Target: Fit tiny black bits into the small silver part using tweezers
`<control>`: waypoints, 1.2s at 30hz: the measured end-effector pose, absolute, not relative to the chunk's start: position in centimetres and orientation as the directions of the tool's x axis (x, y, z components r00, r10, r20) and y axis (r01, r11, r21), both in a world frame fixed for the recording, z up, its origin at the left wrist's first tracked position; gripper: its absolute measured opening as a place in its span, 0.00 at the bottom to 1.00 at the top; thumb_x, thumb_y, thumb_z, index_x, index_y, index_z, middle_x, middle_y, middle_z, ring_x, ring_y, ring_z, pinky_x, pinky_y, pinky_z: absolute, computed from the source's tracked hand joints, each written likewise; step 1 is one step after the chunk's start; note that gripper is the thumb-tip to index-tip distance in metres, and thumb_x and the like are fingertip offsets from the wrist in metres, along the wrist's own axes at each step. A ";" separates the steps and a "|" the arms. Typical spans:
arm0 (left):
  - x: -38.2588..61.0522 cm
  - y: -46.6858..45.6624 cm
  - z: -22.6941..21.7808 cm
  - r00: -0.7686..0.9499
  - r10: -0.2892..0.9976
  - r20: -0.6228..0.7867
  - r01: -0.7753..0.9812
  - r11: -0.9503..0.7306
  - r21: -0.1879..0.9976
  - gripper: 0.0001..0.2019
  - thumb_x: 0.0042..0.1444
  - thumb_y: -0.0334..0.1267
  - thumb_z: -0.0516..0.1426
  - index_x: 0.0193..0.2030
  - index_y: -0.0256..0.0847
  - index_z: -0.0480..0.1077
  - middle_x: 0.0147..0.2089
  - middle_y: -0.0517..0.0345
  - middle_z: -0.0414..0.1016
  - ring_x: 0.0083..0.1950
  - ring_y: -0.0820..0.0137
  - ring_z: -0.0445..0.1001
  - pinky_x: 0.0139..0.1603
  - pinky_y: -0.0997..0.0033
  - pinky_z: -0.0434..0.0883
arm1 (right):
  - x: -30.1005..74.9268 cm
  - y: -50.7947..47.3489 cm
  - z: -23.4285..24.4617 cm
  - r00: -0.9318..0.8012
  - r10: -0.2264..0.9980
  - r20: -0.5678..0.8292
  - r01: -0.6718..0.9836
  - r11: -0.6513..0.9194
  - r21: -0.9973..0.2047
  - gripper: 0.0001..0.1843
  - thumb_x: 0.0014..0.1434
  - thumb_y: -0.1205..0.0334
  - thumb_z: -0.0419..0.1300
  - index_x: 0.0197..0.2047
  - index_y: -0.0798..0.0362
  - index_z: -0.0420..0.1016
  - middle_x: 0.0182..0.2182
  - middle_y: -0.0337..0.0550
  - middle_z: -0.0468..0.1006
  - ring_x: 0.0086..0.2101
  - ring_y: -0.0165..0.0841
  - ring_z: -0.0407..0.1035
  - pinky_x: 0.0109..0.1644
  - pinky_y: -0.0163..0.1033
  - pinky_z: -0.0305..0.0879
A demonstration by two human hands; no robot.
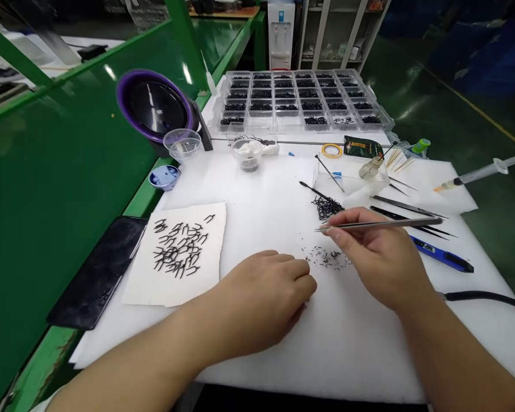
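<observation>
My right hand (388,266) holds a pair of metal tweezers (395,224) between thumb and fingers, its tip pointing left. Lower and to the left, my left hand (268,294) is closed with its fingers curled under; whatever they hold, if anything, is hidden. Many tiny dark bits (326,258) lie scattered on the white mat (266,206) between the two hands. Just beyond the tweezers' tip is a heap of thin black pieces (326,206). Several forked black pieces (178,246) rest on a white paper sheet (143,289) left of my left hand.
A clear compartment box (302,124) with black parts stands at the back. Behind the paper are a purple-rimmed fan (154,106) and clear cups (183,146). On the right lie more tweezers (405,206), a blue pen-shaped tool (442,253), a syringe (480,173) and a glass bottle (370,167).
</observation>
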State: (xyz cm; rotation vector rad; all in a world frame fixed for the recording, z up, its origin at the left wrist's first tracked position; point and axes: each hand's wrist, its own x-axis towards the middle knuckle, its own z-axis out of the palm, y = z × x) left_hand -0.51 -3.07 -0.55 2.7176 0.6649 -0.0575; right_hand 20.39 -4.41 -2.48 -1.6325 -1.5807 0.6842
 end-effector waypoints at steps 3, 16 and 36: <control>-0.6 -3.2 -0.8 0.894 0.441 -0.079 0.441 -0.834 0.332 0.05 0.61 0.30 0.53 0.34 0.42 0.68 0.35 0.60 0.72 0.33 0.67 0.68 0.36 0.62 0.69 | 20.4 -4.9 -2.5 -0.001 0.984 0.179 0.687 0.131 -0.715 0.03 0.59 0.60 0.65 0.38 0.47 0.79 0.33 0.37 0.83 0.33 0.35 0.77 0.35 0.39 0.71; -0.7 -3.0 -1.2 0.876 0.480 -0.050 0.470 -0.825 0.312 0.04 0.58 0.29 0.56 0.35 0.42 0.69 0.34 0.59 0.70 0.32 0.67 0.68 0.33 0.62 0.68 | 20.2 -5.0 -3.1 -0.123 0.974 0.189 0.715 0.219 -0.664 0.03 0.59 0.64 0.64 0.36 0.45 0.80 0.34 0.32 0.85 0.35 0.32 0.79 0.38 0.37 0.73; -0.8 -2.2 -1.1 0.756 0.647 -0.098 0.636 -0.692 0.341 0.14 0.62 0.49 0.57 0.47 0.42 0.72 0.41 0.53 0.74 0.38 0.63 0.73 0.36 0.62 0.69 | 20.2 -4.9 -3.2 -0.134 0.970 0.202 0.714 0.236 -0.660 0.04 0.60 0.65 0.65 0.38 0.46 0.80 0.34 0.30 0.85 0.35 0.31 0.79 0.39 0.37 0.73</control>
